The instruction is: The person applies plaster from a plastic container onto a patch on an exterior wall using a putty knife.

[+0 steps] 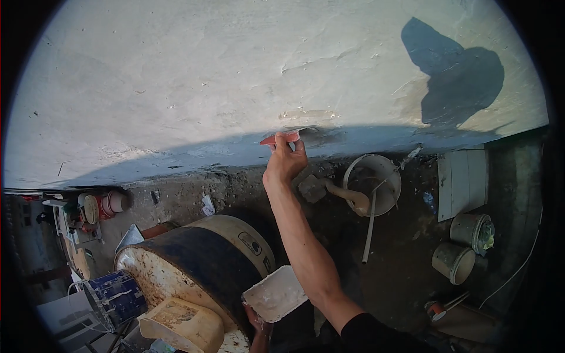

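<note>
In the centre of the frame, the right hand has its fingers closed on a red scraper, pressing it against the plastered wall. At bottom centre the left hand, mostly hidden, grips a white tub of white putty from beneath. The tub is beside a large black drum.

The right arm reaches forward, right hand fingers pinched; left hand low, mostly hidden.

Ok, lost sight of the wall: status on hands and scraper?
Right hand shut on red scraper, blade against wall. Left hand holds white tray. Nothing in the way.
</note>
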A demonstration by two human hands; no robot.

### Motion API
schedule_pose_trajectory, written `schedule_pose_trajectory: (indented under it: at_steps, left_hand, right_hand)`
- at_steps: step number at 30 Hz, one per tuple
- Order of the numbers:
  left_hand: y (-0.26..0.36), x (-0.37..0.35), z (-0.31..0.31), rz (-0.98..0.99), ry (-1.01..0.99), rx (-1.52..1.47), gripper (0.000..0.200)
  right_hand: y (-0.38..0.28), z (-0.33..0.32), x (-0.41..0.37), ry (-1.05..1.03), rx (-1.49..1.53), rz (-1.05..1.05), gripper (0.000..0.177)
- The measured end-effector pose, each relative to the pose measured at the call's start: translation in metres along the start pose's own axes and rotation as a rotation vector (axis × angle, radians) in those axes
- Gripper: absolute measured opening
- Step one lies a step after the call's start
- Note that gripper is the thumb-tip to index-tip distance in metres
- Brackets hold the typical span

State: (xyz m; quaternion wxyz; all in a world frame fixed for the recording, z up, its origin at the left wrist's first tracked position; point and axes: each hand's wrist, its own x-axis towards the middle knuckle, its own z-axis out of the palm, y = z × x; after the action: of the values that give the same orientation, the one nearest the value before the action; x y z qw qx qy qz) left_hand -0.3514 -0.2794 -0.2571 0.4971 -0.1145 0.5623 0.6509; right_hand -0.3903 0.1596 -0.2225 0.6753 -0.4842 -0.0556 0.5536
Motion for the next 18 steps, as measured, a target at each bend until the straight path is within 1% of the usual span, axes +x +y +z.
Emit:
schedule_pose_trajectory:
  at_steps: [2, 5, 8, 9, 12, 13, 15, 18]
  left_hand:
    - [0.003, -0.002, 0.004, 0.035, -0.022, 0.090, 0.065]
    - [-0.005, 0.002, -0.005, -0.024, 0.067, -0.019, 0.065]
    - [0.005, -0.006, 0.019, 0.153, -0.082, 0.249, 0.065]
    - [0.004, -0.006, 0.016, 0.109, -0.061, 0.196, 0.065]
    - [-0.001, 0.000, 0.004, 0.008, -0.023, 0.050, 0.066]
    - [-0.002, 0.001, 0.003, -0.011, -0.027, 0.010, 0.066]
    - [-0.005, 0.001, 0.002, -0.035, -0.039, -0.036, 0.066]
    - [-0.008, 0.001, -0.003, -0.039, -0.056, -0.048, 0.065]
  right_hand:
    - [-0.003, 0.000, -0.005, -0.035, -0.011, -0.011, 0.010]
    - [-0.014, -0.005, -0.023, -0.092, 0.006, 0.022, 0.010]
    - [-0.007, -0.034, -0.038, -0.159, 0.047, 0.052, 0.013]
    - [-0.009, -0.046, -0.043, -0.169, 0.037, 0.052, 0.014]
    - [-0.028, -0.078, -0.049, -0.063, -0.034, 0.218, 0.016]
    - [-0.020, -0.096, -0.040, -0.019, -0.060, 0.246, 0.018]
    - [0.004, -0.128, -0.013, 0.089, -0.080, 0.300, 0.020]
    - [0.057, -0.167, 0.045, 0.228, -0.140, 0.276, 0.020]
